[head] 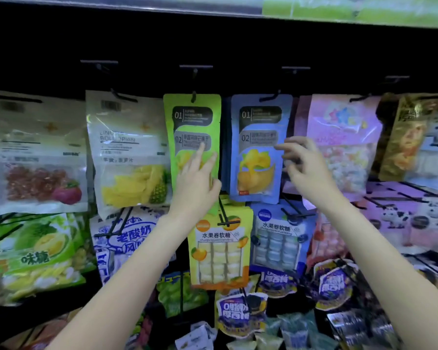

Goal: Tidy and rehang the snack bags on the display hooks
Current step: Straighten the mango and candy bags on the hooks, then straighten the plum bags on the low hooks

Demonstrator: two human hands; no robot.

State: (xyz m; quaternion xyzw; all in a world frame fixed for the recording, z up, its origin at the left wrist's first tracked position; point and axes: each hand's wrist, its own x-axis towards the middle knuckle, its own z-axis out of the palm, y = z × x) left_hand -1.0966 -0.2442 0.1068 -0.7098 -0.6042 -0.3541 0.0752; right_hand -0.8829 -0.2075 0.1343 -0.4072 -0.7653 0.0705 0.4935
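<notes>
A green snack bag (191, 117) hangs from a black hook (193, 96) in the top row. My left hand (196, 178) lies flat against its lower front with straight fingers. Right beside it a blue snack bag (258, 147) hangs on its own hook (271, 96). My right hand (305, 168) is at the blue bag's right edge, fingers loosely curled; it is blurred and seems to hold nothing. Both bags hang upright and show yellow fruit pictures.
A pineapple bag (129, 152) and a strawberry bag (36, 157) hang to the left, a pink bag (344, 142) and a gold bag (405, 137) to the right. Below hang yellow (220, 248) and blue (278, 238) candy packs. Loose bags fill the bottom shelf (243, 317).
</notes>
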